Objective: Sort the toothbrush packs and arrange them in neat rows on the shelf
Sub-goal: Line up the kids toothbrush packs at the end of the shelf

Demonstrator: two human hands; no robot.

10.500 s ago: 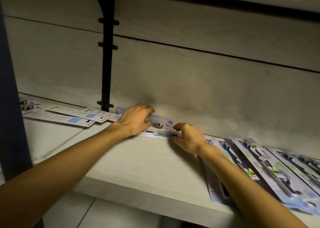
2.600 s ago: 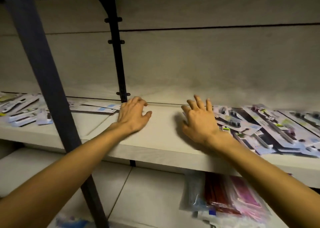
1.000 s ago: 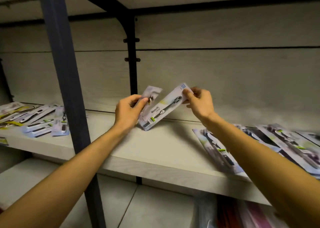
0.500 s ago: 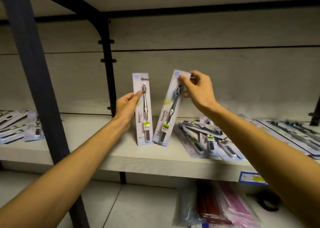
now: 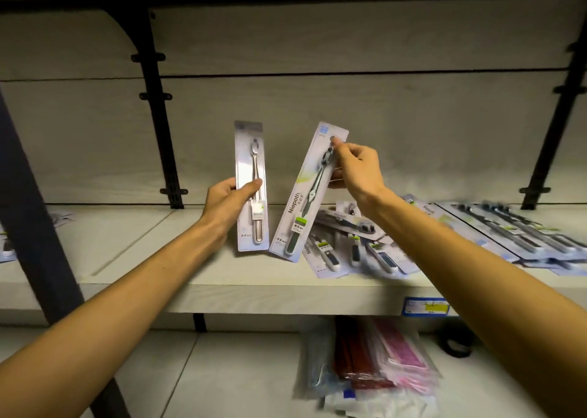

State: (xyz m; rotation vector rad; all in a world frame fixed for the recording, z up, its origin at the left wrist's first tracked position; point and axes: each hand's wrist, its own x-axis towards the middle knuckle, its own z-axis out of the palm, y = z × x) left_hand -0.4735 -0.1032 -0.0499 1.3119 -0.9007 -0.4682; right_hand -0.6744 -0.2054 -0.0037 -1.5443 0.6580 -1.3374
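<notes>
My left hand grips a pack with a pale silver toothbrush, held upright above the shelf. My right hand pinches the top of a second pack with a dark toothbrush, tilted so its top leans right. The two packs hang side by side, apart, in front of the back wall. Behind my right arm a loose heap of toothbrush packs lies flat on the shelf. A row of dark-brush packs lies farther right.
A black bracket post stands at the back left, another at the right. A dark upright crosses the left foreground. More packs lie at the far left. Red and pink bagged goods sit on the lower shelf. A blue price tag marks the shelf edge.
Both hands picked packs off the shelf and raised them upright. In the last half second the view came closer, and the right-hand pack stays tilted beside the left one.
</notes>
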